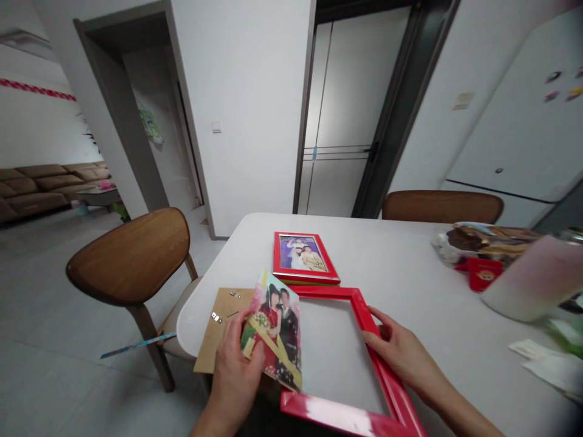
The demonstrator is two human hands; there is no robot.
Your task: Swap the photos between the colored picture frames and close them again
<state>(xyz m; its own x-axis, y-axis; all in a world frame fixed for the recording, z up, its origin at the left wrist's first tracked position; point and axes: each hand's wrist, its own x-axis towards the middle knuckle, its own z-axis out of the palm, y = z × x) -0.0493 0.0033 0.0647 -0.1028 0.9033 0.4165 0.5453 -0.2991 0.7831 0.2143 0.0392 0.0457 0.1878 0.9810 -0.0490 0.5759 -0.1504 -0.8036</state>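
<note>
Head view: at lower centre, the left hand narrowly pinches a photo; toward the lower right, the right hand grips one side of a red frame

Two hands, two red frames, two photos (one loose)

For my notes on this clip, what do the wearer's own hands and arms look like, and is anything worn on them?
Both the left hand and the right hand are bare, with no gloves. No watch or bracelet shows at either wrist, and no sleeve shows on the visible stretch of either forearm.
</note>
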